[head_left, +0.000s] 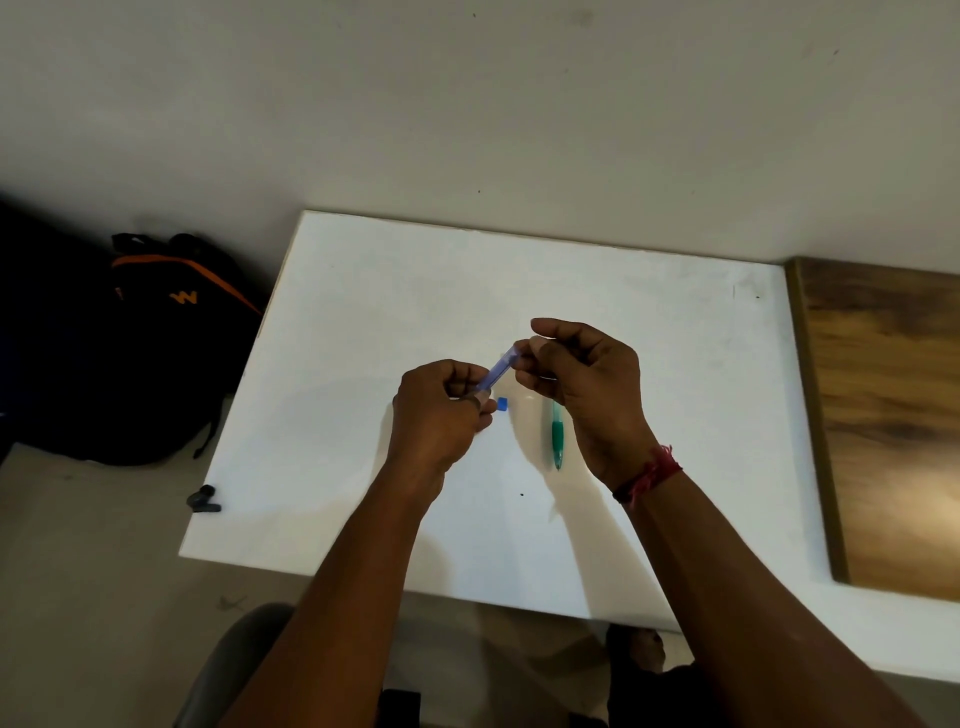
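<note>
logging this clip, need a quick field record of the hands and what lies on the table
left hand: grips the blue pen at its lower end
right hand: pinches the pen's upper end
blue pen: tilted, held above the table
blue piece: on table between the hands
green pen: flat on table near right hand
backpack: on floor, left of table

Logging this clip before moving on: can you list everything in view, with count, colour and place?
blue pen: 1, see-through blue, held in the air between both hands
blue piece: 1, blue, on the table just below the blue pen
green pen: 1, green, lying on the table beside the right hand
table: 1, white, centre
backpack: 1, black with orange trim, floor at left
dark object: 1, black, at the table's left edge
wooden board: 1, brown, right of the table
wrist thread: 1, red, right wrist
left hand: 1, fingers pinch the pen's lower end
right hand: 1, fingers pinch its upper end
</note>
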